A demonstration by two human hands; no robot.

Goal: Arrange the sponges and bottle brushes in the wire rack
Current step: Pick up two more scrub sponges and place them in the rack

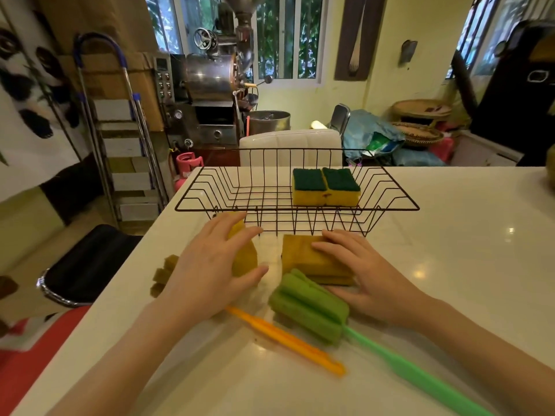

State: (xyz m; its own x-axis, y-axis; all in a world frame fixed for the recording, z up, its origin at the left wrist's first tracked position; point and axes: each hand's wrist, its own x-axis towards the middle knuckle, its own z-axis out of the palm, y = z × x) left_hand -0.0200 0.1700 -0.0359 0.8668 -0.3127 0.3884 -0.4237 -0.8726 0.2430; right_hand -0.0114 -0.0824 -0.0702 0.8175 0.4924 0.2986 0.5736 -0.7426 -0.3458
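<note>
A black wire rack stands on the white counter and holds two yellow sponges with green scrub tops at its right. In front of the rack, my left hand wraps around the yellow sponge head of a bottle brush, whose orange handle runs back toward me. My right hand lies over a stack of brownish-yellow sponges, fingers curled on the top one. A green bottle brush with a long green handle lies between my hands.
The white counter ends at the left, where a black stool stands below. A few small brown sponge pieces lie by the left edge. A white chair back sits behind the rack.
</note>
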